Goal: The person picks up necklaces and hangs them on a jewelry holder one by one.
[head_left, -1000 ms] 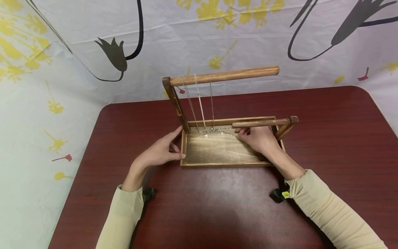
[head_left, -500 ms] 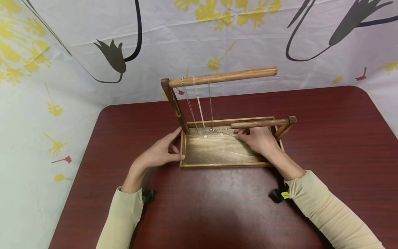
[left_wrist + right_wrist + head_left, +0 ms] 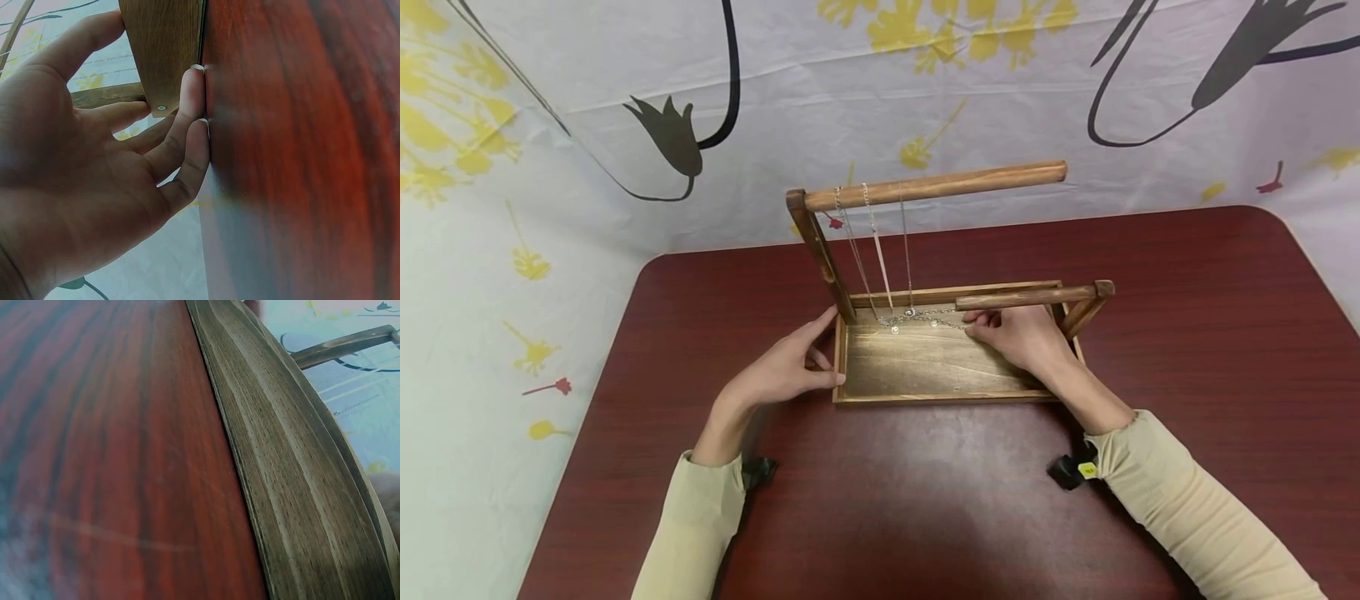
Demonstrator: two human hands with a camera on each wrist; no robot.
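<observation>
A wooden jewelry stand has a shallow tray point(image 3: 925, 367) as its base, with a tall bar point(image 3: 970, 180) and a lower bar point(image 3: 1022, 297) above it. In the head view my right hand point(image 3: 1018, 333) reaches over the tray and pinches a silver charm bracelet point(image 3: 925, 317) near the lower bar's free end. The chain stretches left from the fingertips. My left hand point(image 3: 786, 358) rests against the tray's left end, thumb at the front corner and index finger by the post point(image 3: 822, 250). The left wrist view shows its fingers along the wooden end point(image 3: 165, 56).
Several thin necklaces point(image 3: 880, 250) hang from the tall bar's left part and reach down to the tray. The stand sits on a dark red table point(image 3: 887, 500), before a patterned cloth point(image 3: 820, 100). The right wrist view mostly shows the tray's outer wall point(image 3: 294, 469).
The head view has shifted very slightly. Both hands, the stand and the bracelet keep nearly the same places.
</observation>
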